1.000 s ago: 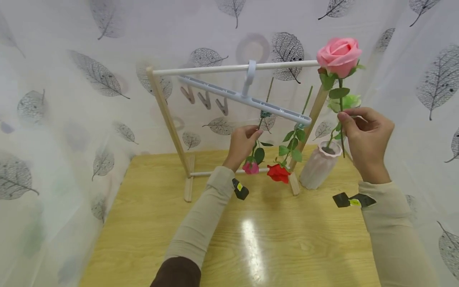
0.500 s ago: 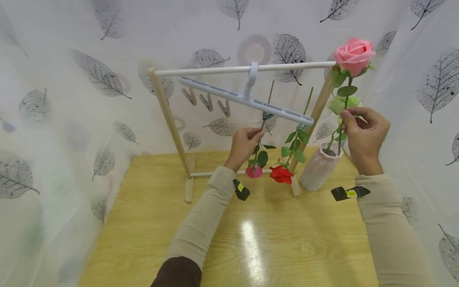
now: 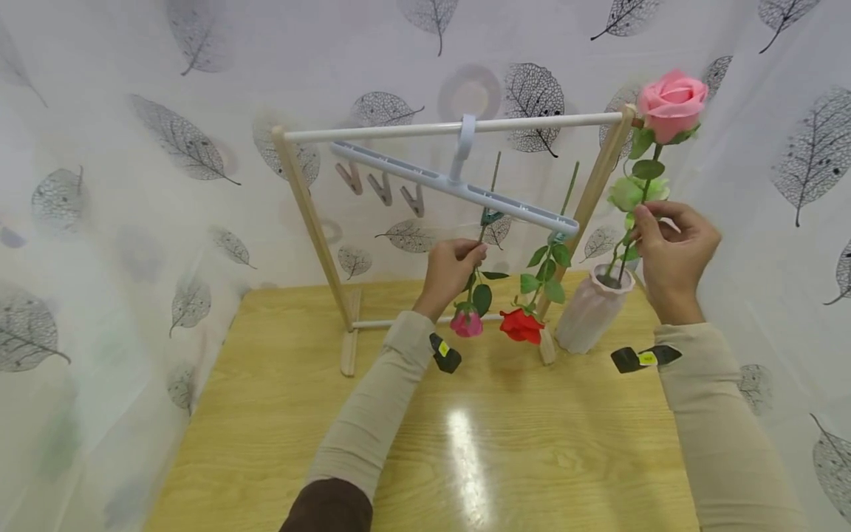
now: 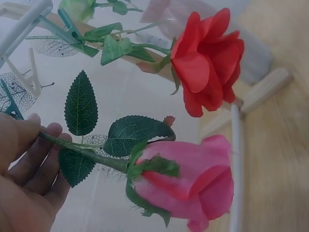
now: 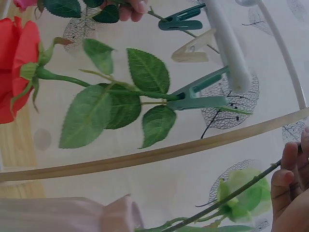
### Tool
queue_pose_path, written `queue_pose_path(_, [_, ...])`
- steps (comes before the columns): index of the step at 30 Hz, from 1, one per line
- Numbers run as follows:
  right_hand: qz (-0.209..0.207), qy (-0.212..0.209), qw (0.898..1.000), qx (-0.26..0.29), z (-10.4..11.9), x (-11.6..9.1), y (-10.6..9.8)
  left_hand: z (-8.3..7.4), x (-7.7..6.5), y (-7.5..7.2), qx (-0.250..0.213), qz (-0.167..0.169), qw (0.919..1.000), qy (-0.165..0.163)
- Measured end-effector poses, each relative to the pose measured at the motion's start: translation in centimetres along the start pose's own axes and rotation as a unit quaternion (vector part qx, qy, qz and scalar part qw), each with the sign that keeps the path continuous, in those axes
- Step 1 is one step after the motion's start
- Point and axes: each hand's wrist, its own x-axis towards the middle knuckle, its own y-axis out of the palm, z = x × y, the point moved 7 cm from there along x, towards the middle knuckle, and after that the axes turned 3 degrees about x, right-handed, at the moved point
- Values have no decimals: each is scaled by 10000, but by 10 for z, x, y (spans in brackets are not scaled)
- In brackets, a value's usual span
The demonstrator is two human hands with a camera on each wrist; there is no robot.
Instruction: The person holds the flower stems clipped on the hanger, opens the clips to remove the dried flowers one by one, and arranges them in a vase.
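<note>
My left hand (image 3: pixel 452 273) pinches the stem of a deep-pink rose (image 4: pixel 188 179) that hangs bloom down. Above those fingers, a green clothespin (image 5: pixel 181 21) on the hanger (image 3: pixel 412 171) grips that stem. A red rose (image 3: pixel 521 325) hangs bloom down beside it from another green clothespin (image 5: pixel 200 96). On the right, my right hand (image 3: pixel 678 251) holds a light-pink rose (image 3: pixel 673 103) upright by its stem between thumb and fingers. Its stem's lower end is in the mouth of the pale pink vase (image 3: pixel 592 318), beside a pale green flower (image 3: pixel 628 193).
The tilted hanger hooks over the white top rod (image 3: pixel 372 129) of a wooden-legged rack (image 3: pixel 306 222). Several clothespins hang from it, including a pinkish one (image 3: pixel 349 177) on its left half. Everything stands on a wood-grain table (image 3: pixel 279 428), before a leaf-patterned curtain (image 3: pixel 219 66).
The light-pink rose has moved right with my right hand, and its stem has gone from in front of the vase into its mouth. My left hand has barely moved, still pinching the deep-pink rose's stem.
</note>
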Motion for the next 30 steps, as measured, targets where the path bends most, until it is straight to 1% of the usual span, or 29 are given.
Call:
queue_pose_path(5, [62,228,9992,-336,-10,-10,-6,1,-2,-1,-106,-44,9999,-31])
queue_pose_path(11, [53,313,9968,-736,-18,-22,-17,2,-4,-2,-179,-103,9998,-39])
queue_pose_path(13, [67,332,9936,-1078,-20,-25,-20,3,-5,-3,-197,-104,9997,-35])
queue_pose_path(14, [81,345,9907,-1315,-22,-27,-22,3,-5,-3,-230,-107,9997,-30])
queue_pose_path(16, [133,417,9814,-1868,-25,-30,-26,4,-6,-3,-295,-104,9995,-72])
queue_pose_path(19, [210,585,9601,-2726,-30,-38,-33,6,-8,-3,-416,-88,9990,-154])
queue_pose_path(21, [242,659,9490,-3074,-32,-47,-39,6,-9,-2,-497,-85,9985,-203])
queue_pose_path(23, [275,648,9396,-3349,-34,-59,-43,6,-10,-2,-540,-70,9983,-206])
queue_pose_path(25, [327,517,9348,-3499,-33,-71,-44,6,-11,-2,-588,-69,9981,-197])
queue_pose_path(27, [399,340,9333,-3552,-28,-84,-39,6,-11,-3,-641,-75,9978,-158])
queue_pose_path(29, [536,115,9356,-3489,-18,-95,-27,6,-10,-4,-698,-84,9974,-122])
queue_pose_path(30, [618,6,9387,-3392,-12,-100,-18,6,-10,-4,-726,-92,9973,-103])
